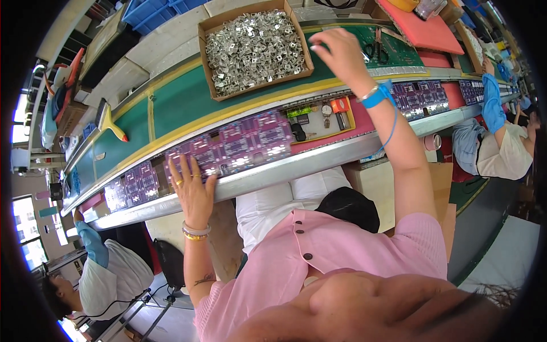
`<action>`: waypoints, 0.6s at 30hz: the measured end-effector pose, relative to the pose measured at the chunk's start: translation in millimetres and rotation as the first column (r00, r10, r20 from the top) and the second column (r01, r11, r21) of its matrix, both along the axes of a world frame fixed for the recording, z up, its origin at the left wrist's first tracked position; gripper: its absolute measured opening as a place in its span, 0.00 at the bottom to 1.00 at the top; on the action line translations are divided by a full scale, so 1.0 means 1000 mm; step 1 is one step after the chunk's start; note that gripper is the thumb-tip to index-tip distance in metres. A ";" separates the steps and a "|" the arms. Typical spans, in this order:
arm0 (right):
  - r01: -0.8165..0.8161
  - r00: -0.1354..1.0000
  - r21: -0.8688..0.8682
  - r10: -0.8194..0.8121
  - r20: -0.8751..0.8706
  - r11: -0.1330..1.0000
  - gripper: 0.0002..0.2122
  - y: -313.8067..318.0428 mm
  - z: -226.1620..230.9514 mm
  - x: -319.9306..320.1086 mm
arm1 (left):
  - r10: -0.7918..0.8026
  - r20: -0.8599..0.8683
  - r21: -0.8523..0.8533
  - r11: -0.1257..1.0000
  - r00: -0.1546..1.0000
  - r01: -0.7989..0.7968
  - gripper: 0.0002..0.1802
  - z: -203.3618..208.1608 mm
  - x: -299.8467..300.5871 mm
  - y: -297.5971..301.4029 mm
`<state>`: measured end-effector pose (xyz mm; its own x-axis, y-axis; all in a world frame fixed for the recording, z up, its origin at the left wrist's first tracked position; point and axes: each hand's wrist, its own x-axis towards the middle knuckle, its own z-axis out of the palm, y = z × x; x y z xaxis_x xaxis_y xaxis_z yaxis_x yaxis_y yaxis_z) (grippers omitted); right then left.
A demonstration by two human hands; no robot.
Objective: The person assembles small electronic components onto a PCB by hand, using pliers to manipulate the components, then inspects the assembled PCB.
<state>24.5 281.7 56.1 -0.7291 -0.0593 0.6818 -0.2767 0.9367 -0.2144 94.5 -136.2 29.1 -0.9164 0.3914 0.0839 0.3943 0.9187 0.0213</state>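
Note:
My left hand (195,191) rests with spread fingers on the near left end of a long purple circuit board panel (242,139), which lies on the rail in front of me. Rings and bracelets show on this hand and wrist. Raised over the green bench surface, my right hand (340,54) is just right of a cardboard box (212,71) full of small shiny metal parts (253,51). Its fingers are loosely bent and apart, and I see nothing between them. Around the right wrist runs a blue strap (376,97) with a thin cord.
Scissors (377,48) lie beyond my right hand. A shallow yellow tray (325,132) holds a watch and small items. More purple boards (420,97) sit along the rail. A yellow-handled brush (108,122) lies left. Co-workers sit at left (114,273) and right (496,142).

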 end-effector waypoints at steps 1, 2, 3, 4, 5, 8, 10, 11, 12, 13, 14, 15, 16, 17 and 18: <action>-0.035 0.999 0.004 0.035 0.014 0.999 0.07 -0.010 0.000 -0.005 | -0.055 0.042 0.024 0.998 0.998 0.054 0.35 0.004 -0.001 0.010; -0.009 0.992 -0.079 0.019 0.125 0.997 0.07 -0.021 0.000 -0.011 | -0.120 0.072 0.062 0.991 0.990 0.115 0.35 0.009 -0.002 0.017; -0.009 0.992 -0.078 0.018 0.123 0.997 0.07 -0.028 0.000 -0.018 | -0.186 0.100 0.101 0.979 0.978 0.176 0.35 0.013 -0.005 0.025; 0.036 0.988 -0.047 -0.029 0.149 0.998 0.08 -0.037 -0.001 -0.025 | -0.253 0.074 0.161 0.958 0.965 0.239 0.31 0.017 -0.009 0.031; 0.093 0.981 -0.010 -0.090 0.173 0.996 0.08 -0.041 -0.004 -0.031 | -0.258 0.071 0.165 0.956 0.964 0.243 0.31 0.024 -0.018 0.042; 0.115 0.980 -0.008 -0.112 0.165 0.993 0.10 -0.045 -0.009 -0.041 | -0.402 0.009 0.227 0.892 0.915 0.390 0.23 0.042 -0.055 0.080; 0.097 0.983 -0.017 -0.093 0.161 0.995 0.10 -0.045 -0.011 -0.042 | -0.468 -0.219 0.367 0.773 0.856 0.517 0.16 0.042 -0.086 0.106; 0.094 0.983 -0.012 -0.091 0.162 0.995 0.10 -0.044 -0.009 -0.040 | -0.470 -0.277 0.376 0.750 0.838 0.545 0.15 0.042 -0.100 0.120; 0.079 0.980 -0.045 -0.069 0.185 0.996 0.09 -0.044 -0.005 -0.037 | -0.470 -0.335 0.381 0.725 0.816 0.574 0.13 0.042 -0.114 0.135; 0.065 0.977 -0.080 -0.047 0.208 0.995 0.09 -0.045 -0.002 -0.034 | -0.467 -0.368 0.379 0.714 0.804 0.588 0.13 0.041 -0.125 0.150; 0.064 0.977 -0.077 -0.047 0.208 0.995 0.09 -0.044 0.001 -0.031 | -0.463 -0.401 0.376 0.703 0.790 0.603 0.13 0.040 -0.136 0.164; 0.065 0.971 -0.129 -0.033 0.236 0.990 0.08 -0.044 0.004 -0.027 | -0.463 -0.402 0.378 0.702 0.790 0.604 0.13 0.037 -0.147 0.178; 0.065 0.964 -0.181 -0.016 0.264 0.981 0.08 -0.044 0.006 -0.024 | -0.462 -0.438 0.360 0.696 0.771 0.621 0.12 0.032 -0.156 0.190; 0.067 0.964 -0.179 -0.017 0.266 0.982 0.08 -0.043 0.008 -0.021 | -0.464 -0.472 0.341 0.688 0.750 0.640 0.12 0.030 -0.161 0.200; 0.082 0.944 -0.299 0.022 0.328 0.951 0.08 -0.042 0.010 -0.017 | -0.464 -0.470 0.344 0.687 0.751 0.639 0.12 0.028 -0.163 0.207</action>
